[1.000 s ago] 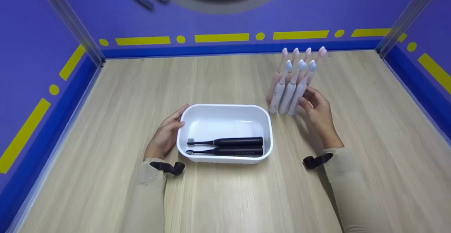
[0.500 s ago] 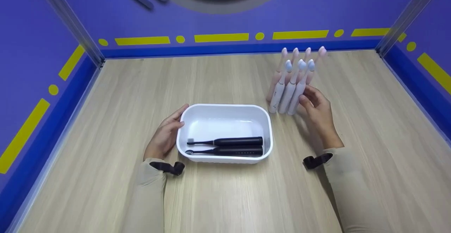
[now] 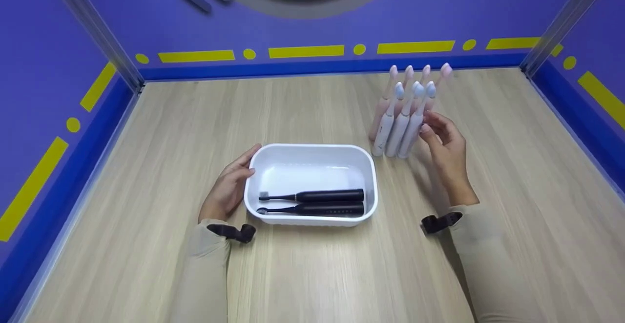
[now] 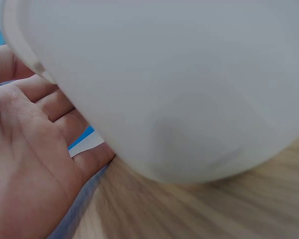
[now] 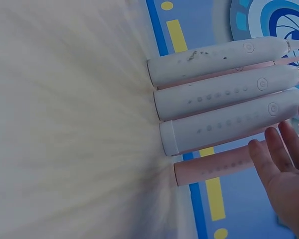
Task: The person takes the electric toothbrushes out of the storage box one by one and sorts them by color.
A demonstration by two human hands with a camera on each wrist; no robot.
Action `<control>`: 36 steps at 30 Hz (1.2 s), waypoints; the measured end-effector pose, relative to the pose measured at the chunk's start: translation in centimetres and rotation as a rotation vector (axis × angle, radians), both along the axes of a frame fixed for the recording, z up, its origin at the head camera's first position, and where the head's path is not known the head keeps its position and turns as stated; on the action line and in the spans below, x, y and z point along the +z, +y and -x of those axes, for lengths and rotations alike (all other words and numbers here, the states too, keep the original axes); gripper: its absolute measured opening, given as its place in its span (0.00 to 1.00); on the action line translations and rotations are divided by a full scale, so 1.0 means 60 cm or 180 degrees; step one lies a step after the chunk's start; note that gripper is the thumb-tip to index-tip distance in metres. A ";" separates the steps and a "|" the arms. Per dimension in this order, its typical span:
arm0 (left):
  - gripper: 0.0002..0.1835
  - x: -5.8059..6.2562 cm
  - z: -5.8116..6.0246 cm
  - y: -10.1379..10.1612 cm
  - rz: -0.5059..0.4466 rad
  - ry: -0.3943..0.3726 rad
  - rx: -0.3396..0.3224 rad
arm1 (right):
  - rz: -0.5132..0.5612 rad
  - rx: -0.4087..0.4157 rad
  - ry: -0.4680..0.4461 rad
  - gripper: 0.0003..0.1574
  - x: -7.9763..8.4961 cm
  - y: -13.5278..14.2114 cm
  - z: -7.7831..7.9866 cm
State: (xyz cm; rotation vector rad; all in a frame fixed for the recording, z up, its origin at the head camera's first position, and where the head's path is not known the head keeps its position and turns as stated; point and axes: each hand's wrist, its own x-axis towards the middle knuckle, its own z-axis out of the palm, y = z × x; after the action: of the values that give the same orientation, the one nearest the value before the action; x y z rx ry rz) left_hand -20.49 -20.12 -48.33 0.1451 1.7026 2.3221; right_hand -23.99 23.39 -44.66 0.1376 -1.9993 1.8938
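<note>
In the head view my left hand holds the left end of a white plastic bin, thumb at the rim and fingers along the outer wall. Two black electric toothbrushes lie side by side in the bin, along its near wall. Right of it, three white electric toothbrushes stand upright in a row, with several pink electric toothbrushes behind them. My right hand is beside the rightmost white one, fingers loosely bent. The right wrist view shows its fingers near a pink handle; contact is unclear.
The light wood table is enclosed by a blue back wall and side walls with yellow markings. A black wrist camera is strapped to the left sleeve, another to the right.
My right hand has shifted slightly up and away from the rightmost white toothbrush, which leaned a little further right a second ago and now stands closer to its neighbour. The left hand and bin stay put.
</note>
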 end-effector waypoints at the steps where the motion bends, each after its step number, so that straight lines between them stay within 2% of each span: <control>1: 0.35 0.000 0.000 0.000 -0.0003 0.0002 0.0005 | 0.0073 -0.0041 0.0024 0.24 0.002 -0.001 0.000; 5: 0.35 -0.001 0.001 -0.001 -0.0015 0.0008 0.0005 | 0.0327 -0.0216 0.0132 0.22 0.012 -0.005 -0.003; 9: 0.35 0.000 0.000 0.000 -0.0036 0.0018 0.0015 | 0.0380 -0.0320 0.0261 0.19 0.023 -0.010 -0.008; 14: 0.35 -0.001 0.000 0.000 -0.0028 0.0046 0.0014 | 0.0500 -0.0263 0.0421 0.18 0.037 -0.021 -0.016; 17: 0.35 -0.002 0.000 -0.001 -0.0034 0.0049 0.0002 | 0.0608 -0.0166 0.0594 0.17 0.044 -0.029 -0.021; 21: 0.34 -0.004 -0.001 -0.002 -0.0056 0.0026 0.0007 | 0.0566 0.0016 0.0852 0.16 0.051 -0.039 -0.030; 24: 0.34 -0.004 -0.001 -0.003 -0.0058 0.0032 -0.0008 | 0.0390 0.0206 0.0948 0.18 0.056 -0.049 -0.037; 27: 0.34 -0.004 0.000 -0.003 -0.0074 0.0035 -0.0023 | 0.0124 0.0413 0.0904 0.21 0.059 -0.060 -0.043; 32: 0.34 -0.003 0.000 -0.002 -0.0059 0.0031 -0.0013 | -0.0424 0.0704 0.0642 0.24 0.061 -0.076 -0.050; 36: 0.34 -0.002 0.001 -0.003 -0.0053 0.0061 -0.0010 | -0.0693 0.0892 0.0392 0.26 0.066 -0.090 -0.052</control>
State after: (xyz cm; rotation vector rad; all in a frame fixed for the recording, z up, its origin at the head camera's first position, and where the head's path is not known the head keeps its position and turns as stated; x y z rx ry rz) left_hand -20.56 -20.28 -48.48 0.1735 1.6912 2.3403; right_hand -20.85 18.01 -40.72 0.6072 -2.1874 1.7674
